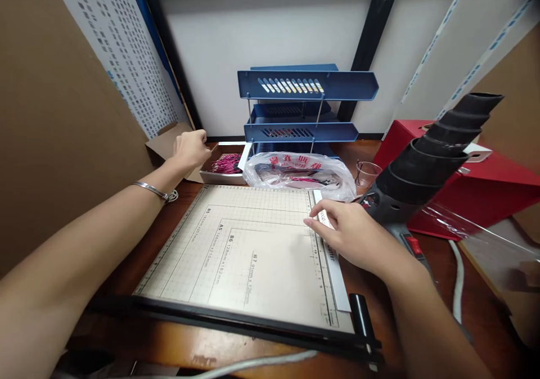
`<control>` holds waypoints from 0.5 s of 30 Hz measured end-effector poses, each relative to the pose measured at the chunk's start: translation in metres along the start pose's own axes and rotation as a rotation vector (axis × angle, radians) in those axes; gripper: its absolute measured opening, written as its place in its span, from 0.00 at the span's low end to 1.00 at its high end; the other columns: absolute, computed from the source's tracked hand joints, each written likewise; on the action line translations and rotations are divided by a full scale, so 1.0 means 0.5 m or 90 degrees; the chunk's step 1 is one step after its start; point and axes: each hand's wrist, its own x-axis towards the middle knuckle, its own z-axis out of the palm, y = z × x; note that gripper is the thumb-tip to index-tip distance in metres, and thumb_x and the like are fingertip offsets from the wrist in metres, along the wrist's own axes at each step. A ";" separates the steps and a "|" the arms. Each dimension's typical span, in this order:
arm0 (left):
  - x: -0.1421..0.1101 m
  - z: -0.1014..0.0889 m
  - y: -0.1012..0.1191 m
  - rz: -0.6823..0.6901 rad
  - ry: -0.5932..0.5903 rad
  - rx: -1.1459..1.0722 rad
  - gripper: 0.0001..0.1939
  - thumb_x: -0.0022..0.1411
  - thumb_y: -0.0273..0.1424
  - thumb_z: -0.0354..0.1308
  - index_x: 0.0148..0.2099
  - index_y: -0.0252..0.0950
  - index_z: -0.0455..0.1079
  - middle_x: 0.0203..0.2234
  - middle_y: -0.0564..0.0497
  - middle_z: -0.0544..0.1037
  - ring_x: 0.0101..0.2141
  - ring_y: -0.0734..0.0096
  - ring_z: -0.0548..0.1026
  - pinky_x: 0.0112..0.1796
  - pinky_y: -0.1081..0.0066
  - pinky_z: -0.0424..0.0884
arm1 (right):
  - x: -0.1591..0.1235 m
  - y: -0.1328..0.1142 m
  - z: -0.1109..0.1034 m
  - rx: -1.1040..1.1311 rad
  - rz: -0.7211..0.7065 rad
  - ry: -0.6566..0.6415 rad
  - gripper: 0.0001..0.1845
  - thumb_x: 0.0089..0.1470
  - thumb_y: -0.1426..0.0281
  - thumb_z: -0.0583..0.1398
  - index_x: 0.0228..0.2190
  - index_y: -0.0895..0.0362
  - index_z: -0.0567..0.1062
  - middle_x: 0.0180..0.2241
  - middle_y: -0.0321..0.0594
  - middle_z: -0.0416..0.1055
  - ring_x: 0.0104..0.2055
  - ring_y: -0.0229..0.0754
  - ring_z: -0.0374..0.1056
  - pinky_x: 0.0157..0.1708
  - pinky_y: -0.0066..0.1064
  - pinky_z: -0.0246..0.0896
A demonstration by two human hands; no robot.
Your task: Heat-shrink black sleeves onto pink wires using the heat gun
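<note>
My left hand (190, 147) is closed at the left side of a small open carton (219, 177), near its raised brown flap. What its curled fingers hold, if anything, is hidden. Thin pink-and-black wires (228, 164) lie bundled inside that carton. Over the right edge of a cream paper cutter (270, 266), my right hand (337, 230) has thumb and forefinger brought close in a pinch. Anything between those fingertips is too small to make out. Beneath that hand runs the cutter's white printed strip (338, 283), partly covered by the fingers.
A clear plastic bag (299, 171) with wires sits behind the cutter, before a blue tiered tray (307, 85). To the right are a plastic cup (367, 174), a heat gun (405, 199) with a black nozzle, and a red box (502, 182). A grey cable (253, 363) crosses in front.
</note>
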 end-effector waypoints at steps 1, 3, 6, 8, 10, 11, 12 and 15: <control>-0.007 0.006 0.004 -0.007 -0.005 -0.032 0.14 0.62 0.40 0.57 0.36 0.36 0.78 0.33 0.40 0.81 0.39 0.51 0.77 0.40 0.60 0.70 | 0.000 -0.001 0.001 0.002 -0.008 0.003 0.13 0.62 0.56 0.58 0.37 0.50 0.77 0.21 0.33 0.66 0.26 0.40 0.62 0.29 0.32 0.48; -0.018 0.016 0.013 0.013 -0.032 -0.119 0.19 0.65 0.43 0.53 0.36 0.37 0.79 0.34 0.42 0.82 0.40 0.54 0.78 0.43 0.61 0.72 | -0.001 0.000 0.002 0.008 -0.020 0.010 0.13 0.62 0.56 0.58 0.37 0.50 0.77 0.21 0.33 0.65 0.26 0.40 0.61 0.29 0.32 0.49; -0.021 0.021 0.021 0.090 -0.089 -0.187 0.16 0.60 0.35 0.52 0.39 0.37 0.81 0.37 0.45 0.84 0.41 0.59 0.79 0.46 0.67 0.72 | 0.000 0.003 0.001 0.020 -0.025 0.010 0.13 0.62 0.56 0.58 0.37 0.50 0.77 0.21 0.32 0.63 0.25 0.40 0.60 0.28 0.31 0.49; -0.017 0.021 0.020 0.087 -0.099 -0.168 0.17 0.56 0.32 0.52 0.36 0.35 0.82 0.36 0.44 0.84 0.40 0.58 0.79 0.44 0.66 0.73 | -0.001 0.004 -0.001 0.027 -0.026 0.010 0.13 0.62 0.56 0.58 0.37 0.51 0.77 0.21 0.32 0.63 0.25 0.39 0.59 0.28 0.31 0.48; -0.011 0.023 0.017 0.050 -0.105 -0.141 0.18 0.56 0.33 0.51 0.37 0.35 0.82 0.36 0.41 0.84 0.40 0.53 0.79 0.41 0.62 0.72 | -0.001 0.004 -0.003 0.034 -0.029 0.014 0.13 0.63 0.57 0.58 0.36 0.52 0.77 0.21 0.33 0.64 0.25 0.39 0.60 0.28 0.32 0.48; -0.009 0.026 0.016 0.039 -0.111 -0.132 0.19 0.57 0.35 0.52 0.41 0.35 0.82 0.38 0.40 0.84 0.41 0.50 0.79 0.40 0.61 0.72 | -0.001 0.004 -0.004 0.036 -0.029 0.016 0.13 0.63 0.57 0.58 0.36 0.52 0.78 0.21 0.33 0.64 0.25 0.39 0.60 0.28 0.32 0.48; -0.008 0.029 0.015 0.029 -0.114 -0.123 0.20 0.59 0.38 0.52 0.45 0.36 0.82 0.40 0.39 0.84 0.42 0.48 0.79 0.40 0.59 0.72 | -0.002 0.003 -0.005 0.037 -0.027 0.018 0.13 0.62 0.57 0.59 0.36 0.52 0.78 0.21 0.33 0.64 0.24 0.39 0.59 0.28 0.32 0.47; -0.010 0.046 0.012 0.003 -0.127 -0.086 0.25 0.62 0.48 0.53 0.47 0.38 0.81 0.44 0.37 0.83 0.46 0.42 0.78 0.43 0.54 0.72 | -0.003 -0.001 -0.007 0.029 -0.019 0.021 0.12 0.62 0.58 0.60 0.36 0.52 0.78 0.21 0.32 0.64 0.24 0.38 0.59 0.27 0.32 0.47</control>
